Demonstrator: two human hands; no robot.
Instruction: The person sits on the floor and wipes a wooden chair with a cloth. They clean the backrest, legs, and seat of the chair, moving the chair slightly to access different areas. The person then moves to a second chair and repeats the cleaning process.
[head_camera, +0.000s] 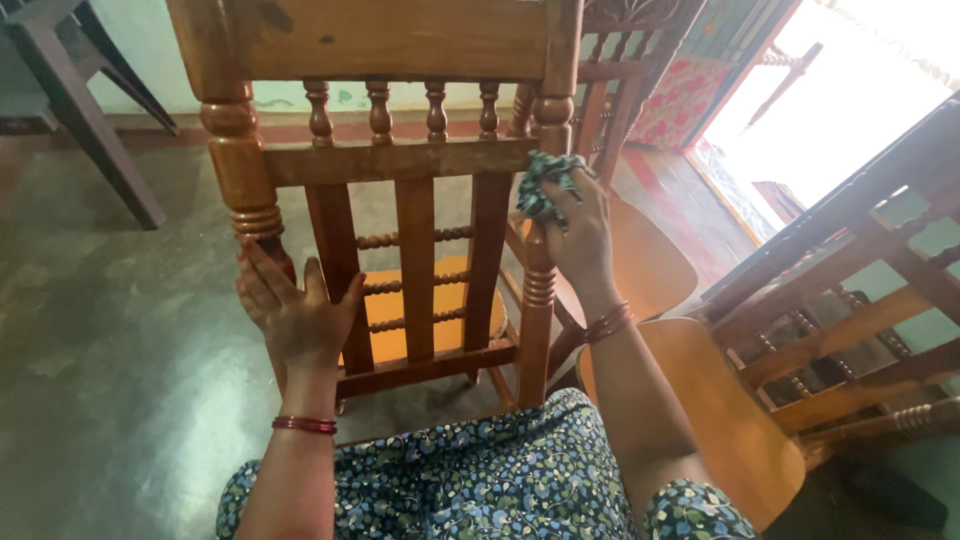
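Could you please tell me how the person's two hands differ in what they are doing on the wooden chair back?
The right hand grips a crumpled patterned cloth against the chair's right post; the left hand holds nothing. The right hand is closed and sits high, near the middle rail; the left hand is open with fingers spread, lower, against the left post. Both wear red bangles at the wrist and touch the same chair back.

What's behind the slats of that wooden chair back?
Through the chair back, an orange-brown seat and grey floor show. The seat's front is hidden behind the slats and bottom rail.
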